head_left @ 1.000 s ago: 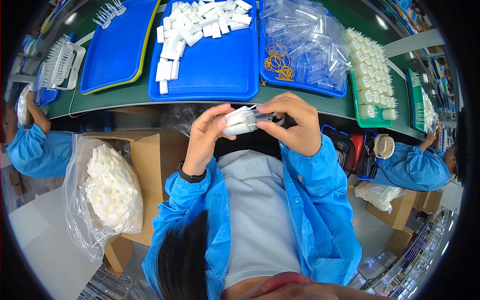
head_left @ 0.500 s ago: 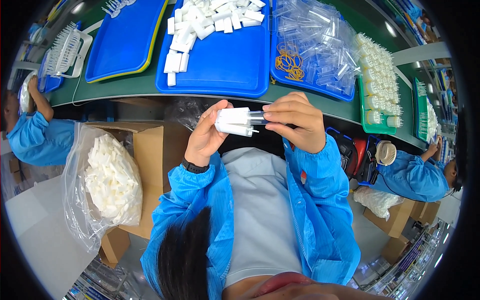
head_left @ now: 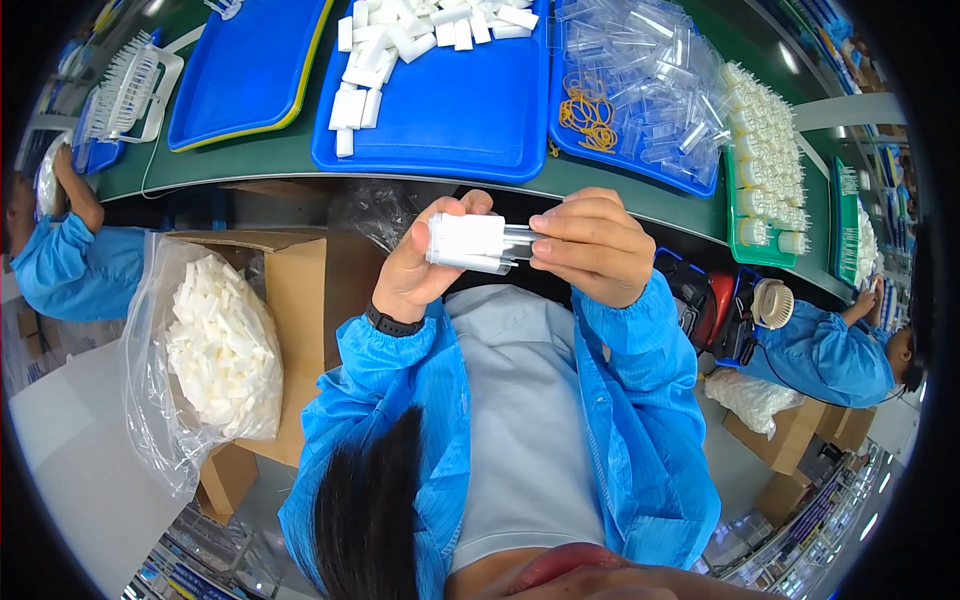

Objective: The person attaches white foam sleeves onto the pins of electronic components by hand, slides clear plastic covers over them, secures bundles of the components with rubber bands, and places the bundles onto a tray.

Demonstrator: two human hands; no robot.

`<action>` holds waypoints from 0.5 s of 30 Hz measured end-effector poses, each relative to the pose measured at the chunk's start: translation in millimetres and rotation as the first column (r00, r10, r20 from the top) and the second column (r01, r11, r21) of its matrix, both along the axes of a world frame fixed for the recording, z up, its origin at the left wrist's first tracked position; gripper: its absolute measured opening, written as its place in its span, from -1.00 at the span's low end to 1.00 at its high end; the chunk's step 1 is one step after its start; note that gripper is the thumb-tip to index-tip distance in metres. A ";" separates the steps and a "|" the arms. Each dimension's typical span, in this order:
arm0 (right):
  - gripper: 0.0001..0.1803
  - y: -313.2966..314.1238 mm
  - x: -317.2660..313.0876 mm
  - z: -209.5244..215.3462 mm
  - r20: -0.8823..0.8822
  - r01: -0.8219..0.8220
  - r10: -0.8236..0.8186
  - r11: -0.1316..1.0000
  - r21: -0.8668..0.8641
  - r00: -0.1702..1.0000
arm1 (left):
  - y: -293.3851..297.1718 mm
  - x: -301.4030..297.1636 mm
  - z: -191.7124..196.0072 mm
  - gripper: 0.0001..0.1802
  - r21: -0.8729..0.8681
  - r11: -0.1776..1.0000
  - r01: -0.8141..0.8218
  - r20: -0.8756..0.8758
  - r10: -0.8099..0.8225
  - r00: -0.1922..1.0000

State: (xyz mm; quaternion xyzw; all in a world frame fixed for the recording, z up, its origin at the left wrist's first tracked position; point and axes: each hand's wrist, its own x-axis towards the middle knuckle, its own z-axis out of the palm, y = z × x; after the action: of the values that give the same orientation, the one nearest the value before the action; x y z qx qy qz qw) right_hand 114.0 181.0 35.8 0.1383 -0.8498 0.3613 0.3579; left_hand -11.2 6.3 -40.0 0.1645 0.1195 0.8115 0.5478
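Observation:
My left hand [head_left: 412,265] is closed round a short white cylindrical part [head_left: 466,240], held sideways in front of my chest. White blocks are set round it, and a thin pin pokes out of its right end. At that same end sits a clear plastic sleeve [head_left: 518,242], pinched between the thumb and fingers of my right hand [head_left: 598,245]. The sleeve meets the white part; how deep it reaches inside I cannot tell.
Ahead on the green table are a blue tray [head_left: 440,145] with white blocks, another blue tray [head_left: 640,175] with clear sleeves and yellow rubber bands, and a green tray [head_left: 765,257] of white cylindrical parts. At left stands a carton [head_left: 305,345] with a bag of white pieces [head_left: 225,350]. Co-workers sit either side.
The white part has rolled in my left hand, so a broad white face now shows where a gap between blocks did. My right hand keeps its pinch on the sleeve, almost in place.

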 end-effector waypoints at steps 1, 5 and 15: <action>-0.71 -0.1 0.8 0.5 0.002 0.001 -0.001 1.000 -0.001 1.000 | 0.6 0.1 0.0 -0.48 0.044 0.999 0.023 0.001 -0.023 1.000; -0.70 -1.3 2.2 2.4 -0.023 -0.033 0.034 0.999 0.011 0.999 | 4.9 4.7 2.5 -0.47 0.126 0.987 0.103 -0.034 -0.099 0.994; -0.67 -8.3 -3.5 7.0 0.019 -0.073 0.075 0.994 -0.081 0.997 | 5.9 17.6 14.6 -0.39 0.087 0.976 0.198 0.057 -0.204 0.977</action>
State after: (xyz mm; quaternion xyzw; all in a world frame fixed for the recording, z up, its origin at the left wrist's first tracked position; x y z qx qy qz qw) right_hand 110.5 172.7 42.8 0.1512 -0.8328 0.4095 0.3403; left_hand 6.5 12.2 -25.3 0.1711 0.0511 0.7611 0.6235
